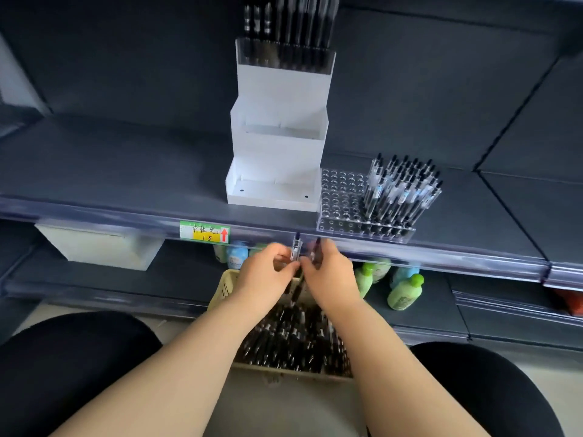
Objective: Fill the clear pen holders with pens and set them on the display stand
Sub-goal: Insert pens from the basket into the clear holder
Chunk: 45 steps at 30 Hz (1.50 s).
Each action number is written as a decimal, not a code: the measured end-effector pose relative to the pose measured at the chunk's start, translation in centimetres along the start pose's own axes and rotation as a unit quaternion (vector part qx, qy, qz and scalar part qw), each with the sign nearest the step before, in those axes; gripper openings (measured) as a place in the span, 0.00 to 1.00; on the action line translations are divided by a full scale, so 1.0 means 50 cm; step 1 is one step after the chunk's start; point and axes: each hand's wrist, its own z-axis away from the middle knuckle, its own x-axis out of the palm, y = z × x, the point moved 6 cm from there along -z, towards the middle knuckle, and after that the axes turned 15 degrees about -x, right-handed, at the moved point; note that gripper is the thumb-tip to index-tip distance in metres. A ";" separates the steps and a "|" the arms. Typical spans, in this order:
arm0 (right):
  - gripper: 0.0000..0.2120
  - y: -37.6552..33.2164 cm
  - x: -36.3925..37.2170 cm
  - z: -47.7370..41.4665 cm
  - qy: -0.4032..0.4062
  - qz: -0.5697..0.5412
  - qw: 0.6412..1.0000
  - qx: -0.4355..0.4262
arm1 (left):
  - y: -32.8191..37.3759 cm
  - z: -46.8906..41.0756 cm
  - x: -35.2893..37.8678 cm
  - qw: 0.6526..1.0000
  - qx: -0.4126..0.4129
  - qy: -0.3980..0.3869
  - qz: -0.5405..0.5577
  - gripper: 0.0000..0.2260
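Above basket (pixel 220 290), L hand (pixel 265 274) & R hand (pixel 331 277) each pinch pens (pixel 296 249).

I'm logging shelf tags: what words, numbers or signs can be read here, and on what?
"中性笔": handwritten on the white top of the shelf tag.
"15": handwritten on the tag's yellow lower half, beside a red up arrow.
Labels on the bottles: too blurred to read.
Stickers on the pens: too small to read.

Above the basket (pixel 220 288), the left hand (pixel 265 274) pinches one pen (pixel 296 249) and the right hand (pixel 332 275) holds blurred pens (pixel 316 251). A half-filled holder (pixel 342 197) stands at 3 o'clock of the stand (pixel 277 143).
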 end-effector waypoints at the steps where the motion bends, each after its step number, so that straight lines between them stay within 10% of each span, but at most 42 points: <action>1: 0.11 -0.017 -0.038 -0.011 0.029 0.002 0.999 -0.021 | 0.029 -0.001 -0.009 1.000 0.019 0.004 0.014 0.08; 12: 0.06 -0.115 -0.338 -0.152 0.235 -0.051 0.961 -0.138 | 0.279 -0.078 -0.075 0.981 0.155 0.007 0.115 0.05; 45: 0.08 -0.029 -0.316 -0.280 0.126 0.167 0.973 -0.096 | 0.332 -0.183 -0.018 0.979 0.149 -0.027 0.136 0.06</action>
